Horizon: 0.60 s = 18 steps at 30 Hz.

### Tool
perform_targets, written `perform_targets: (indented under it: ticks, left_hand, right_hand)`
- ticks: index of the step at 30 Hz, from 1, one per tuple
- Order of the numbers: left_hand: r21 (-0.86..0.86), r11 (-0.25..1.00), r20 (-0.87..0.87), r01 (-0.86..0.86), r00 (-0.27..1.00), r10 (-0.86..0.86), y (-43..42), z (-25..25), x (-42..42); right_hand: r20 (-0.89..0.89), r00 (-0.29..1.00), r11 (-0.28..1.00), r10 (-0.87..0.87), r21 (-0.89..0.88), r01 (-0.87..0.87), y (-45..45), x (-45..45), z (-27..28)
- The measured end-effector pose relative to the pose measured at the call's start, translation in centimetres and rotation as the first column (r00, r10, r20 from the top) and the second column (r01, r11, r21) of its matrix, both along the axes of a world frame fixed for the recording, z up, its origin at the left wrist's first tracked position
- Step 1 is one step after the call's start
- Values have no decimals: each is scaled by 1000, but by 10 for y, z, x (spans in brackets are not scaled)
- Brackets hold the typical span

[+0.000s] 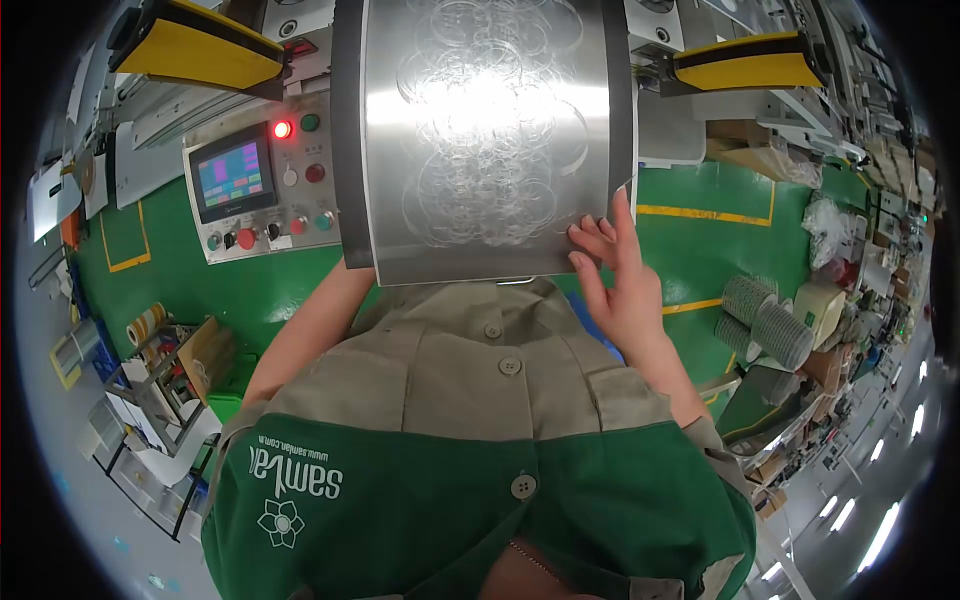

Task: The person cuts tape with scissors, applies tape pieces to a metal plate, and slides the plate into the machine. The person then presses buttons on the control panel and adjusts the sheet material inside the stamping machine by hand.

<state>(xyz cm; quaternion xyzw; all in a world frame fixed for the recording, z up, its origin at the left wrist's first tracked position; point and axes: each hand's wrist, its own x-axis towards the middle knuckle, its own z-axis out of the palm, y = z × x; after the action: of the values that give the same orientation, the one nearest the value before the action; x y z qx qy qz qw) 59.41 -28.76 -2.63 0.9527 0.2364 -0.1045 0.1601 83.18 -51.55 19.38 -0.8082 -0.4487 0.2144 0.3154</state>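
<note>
A shiny rectangular metal sheet is right in front of my chest, with many thin ring-shaped marks or clear rings clustered over its middle. Dark grey strips run along its left and right sides, the left strip being wider. My right hand is at the near right corner, fingers apart. Its fingertips touch the sheet's face, and one finger stretches up along the right edge. My left forearm reaches under the near left corner. The left hand itself is hidden behind the sheet.
Left of the sheet stands a control panel with a lit screen, buttons and a red lamp. Yellow-and-black machine parts flank the sheet at the top. Grey cylindrical stacks stand on the right; a metal-framed rack is at lower left.
</note>
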Motion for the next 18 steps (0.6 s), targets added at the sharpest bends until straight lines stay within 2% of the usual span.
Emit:
perform_targets:
  ticks: [6, 18]
  left_hand:
    - [-40, 999, -13, 4, 1000, -4, 11, -8, 17]
    - [-56, 998, -3, -1, 1000, 1, 19, 10, 29]
  right_hand:
    - [-39, 999, 999, -3, 44, 5, -1, 3, -3]
    - [-64, 997, 999, -50, 20, 51, 3, -1, 1]
